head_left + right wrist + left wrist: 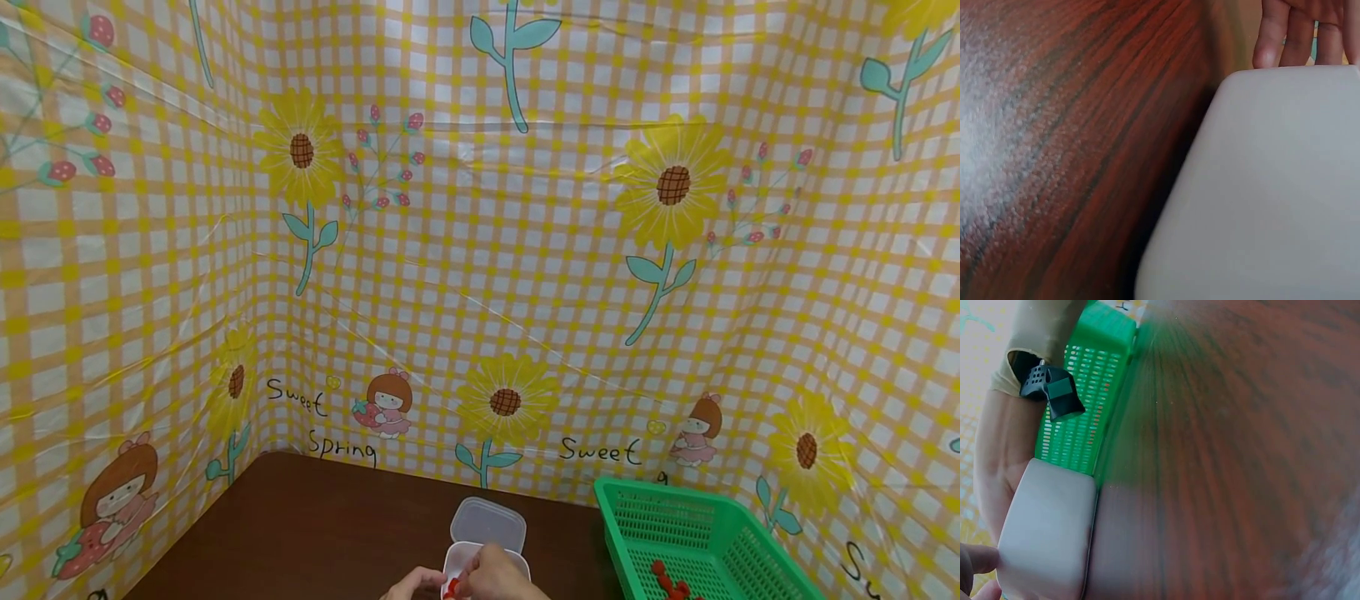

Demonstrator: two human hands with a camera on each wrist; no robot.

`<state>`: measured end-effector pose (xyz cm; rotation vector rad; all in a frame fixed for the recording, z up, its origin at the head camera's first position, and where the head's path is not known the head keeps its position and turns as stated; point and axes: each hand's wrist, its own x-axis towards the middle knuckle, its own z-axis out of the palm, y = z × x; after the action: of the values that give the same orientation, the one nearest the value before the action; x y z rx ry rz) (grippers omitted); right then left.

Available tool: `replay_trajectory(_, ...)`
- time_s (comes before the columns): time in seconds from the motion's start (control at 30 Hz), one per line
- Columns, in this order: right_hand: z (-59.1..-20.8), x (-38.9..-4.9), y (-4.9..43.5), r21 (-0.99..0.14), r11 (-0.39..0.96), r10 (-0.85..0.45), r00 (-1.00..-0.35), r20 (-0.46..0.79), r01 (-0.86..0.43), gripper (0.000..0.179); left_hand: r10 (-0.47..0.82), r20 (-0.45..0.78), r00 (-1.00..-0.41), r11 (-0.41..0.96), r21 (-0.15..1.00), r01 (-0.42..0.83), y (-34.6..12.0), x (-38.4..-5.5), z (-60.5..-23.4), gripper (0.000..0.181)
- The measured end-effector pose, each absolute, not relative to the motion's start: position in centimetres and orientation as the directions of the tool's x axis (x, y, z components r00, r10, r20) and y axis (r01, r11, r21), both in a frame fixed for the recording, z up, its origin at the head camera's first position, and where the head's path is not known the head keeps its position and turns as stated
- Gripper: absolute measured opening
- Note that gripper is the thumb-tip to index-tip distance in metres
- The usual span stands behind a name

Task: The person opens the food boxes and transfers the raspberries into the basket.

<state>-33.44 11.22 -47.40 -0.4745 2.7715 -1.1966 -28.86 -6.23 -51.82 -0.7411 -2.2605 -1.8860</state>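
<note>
A white plastic box [522,563] stands at the bottom middle of the head view, its pale outer wall [1050,531] filling the lower left of the left wrist view. Small red pieces [452,587] show inside it. My right hand [500,573] reaches over the rim with bent fingers, pinching at a red piece; the hand hides most of the inside. On the box's left side rests my left hand [414,583]. In the right wrist view, its straight fingers [1300,37] touch the wall. Behind the box lies a translucent lid [489,523].
To the right stands a green plastic basket [615,525] with several red knobbly pieces [672,586] in it. The dark brown table [337,517] meets a checked cloth wall [465,275] at the back and both sides.
</note>
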Motion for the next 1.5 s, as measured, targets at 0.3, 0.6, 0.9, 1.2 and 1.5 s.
replay_trajectory(0.3, -45.3, -33.1, 12.2, -0.715, 0.644, -0.36, -0.932, 0.03, -0.272, 0.005, 0.324, 0.37, -0.871, 0.105, 0.9, 0.422, -6.4, -29.0, -51.8, 0.038)
replay_trajectory(0.6, -42.4, -32.9, 13.9, -0.843, 0.532, -0.318, -0.942, -0.112, -0.08, 0.005, 0.234, 0.281, -0.931, 0.156, 0.934, 0.321, -5.7, -28.3, -51.2, 0.038)
replay_trajectory(0.9, -39.8, -33.6, 16.7, -0.836, 0.545, -0.308, -0.943, -0.126, -0.066, 0.006, 0.233, 0.274, -0.933, 0.172, 0.933, 0.317, -5.8, -28.1, -51.0, 0.036)
replay_trajectory(1.2, -38.2, -33.9, 20.5, -0.843, 0.532, -0.303, -0.947, -0.109, -0.073, 0.017, 0.248, 0.263, -0.933, 0.161, 0.938, 0.307, -5.9, -28.3, -51.1, 0.036)
replay_trajectory(1.5, -37.6, -34.4, 24.4, -0.84, 0.54, -0.279, -0.953, -0.12, -0.052, 0.021, 0.138, 0.266, -0.954, 0.23, 0.928, 0.293, -5.3, -27.9, -51.1, 0.032)
